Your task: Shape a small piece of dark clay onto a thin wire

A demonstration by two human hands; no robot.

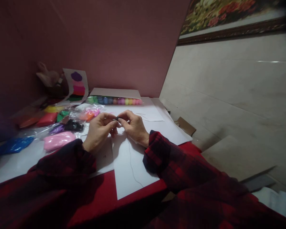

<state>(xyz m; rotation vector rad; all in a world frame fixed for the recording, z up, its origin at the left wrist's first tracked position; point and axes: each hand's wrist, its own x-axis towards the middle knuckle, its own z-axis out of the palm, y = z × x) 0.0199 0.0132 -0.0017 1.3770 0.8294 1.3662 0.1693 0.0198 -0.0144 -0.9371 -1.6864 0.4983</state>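
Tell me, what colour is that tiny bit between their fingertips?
Black, or very dark; the small piece shows in the head view.

two hands [98, 130], one pink clay bag [59, 140], one framed picture [231, 19]

Surface: a table [104, 190] with a red top, seen at a slant and running up to the dark red wall.
White sheets: a paper sheet [130, 171] lies at the near middle, with a thin pencil line drawn on it; more white sheets overlap beyond and to the left.
Left side: clear bags of modelling clay, namely a pink bag [58, 140], a blue bag [14, 145], a red bag [46, 119], a black bag [73, 125] and an orange bag [87, 116].
Far edge: a row of coloured clay pieces [115, 101] in a clear pack.
Right edge: a brown cardboard piece [185, 125], just beside the sheets.
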